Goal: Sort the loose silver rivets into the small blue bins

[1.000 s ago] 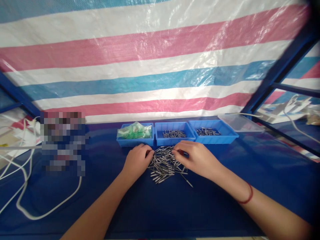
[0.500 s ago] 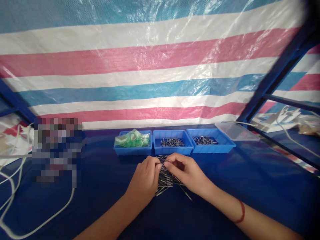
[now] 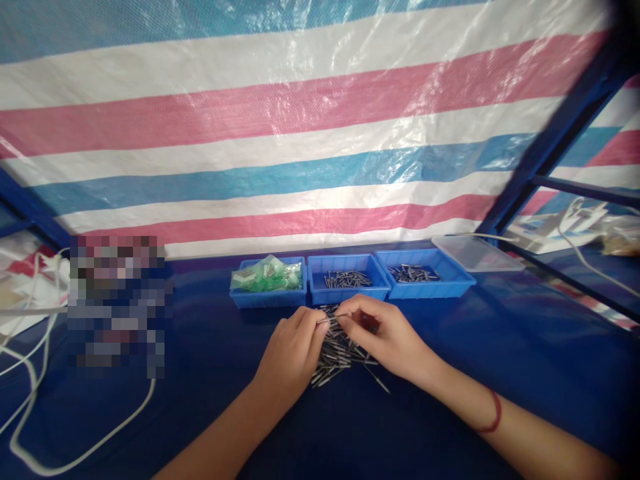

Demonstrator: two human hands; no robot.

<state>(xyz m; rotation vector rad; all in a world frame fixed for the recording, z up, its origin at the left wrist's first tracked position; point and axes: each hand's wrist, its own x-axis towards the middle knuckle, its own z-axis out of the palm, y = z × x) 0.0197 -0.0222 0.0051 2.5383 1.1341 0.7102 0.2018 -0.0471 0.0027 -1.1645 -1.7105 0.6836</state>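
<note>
A heap of small metal pins [image 3: 340,353] lies on the blue tabletop [image 3: 210,347] in front of three blue trays. My left hand [image 3: 293,353] and my right hand [image 3: 383,333] meet above the heap. Both are pinched on the two ends of one thin metal pin [image 3: 331,319], held level between the fingertips. The middle tray [image 3: 347,280] and the right tray [image 3: 425,277] each hold loose pins. In the left tray [image 3: 267,283] lies a green plastic bag. A red cord circles my right wrist.
A clear plastic lid [image 3: 475,253] lies right of the trays. White cables [image 3: 30,373] loop over the table's left side beside a blurred patch. A striped tarp [image 3: 300,133] hangs behind, and a blue frame post [image 3: 540,147] slants at right.
My hands have come together from the two sides of the heap. They now hold a single pin raised between them, just above the pile.
</note>
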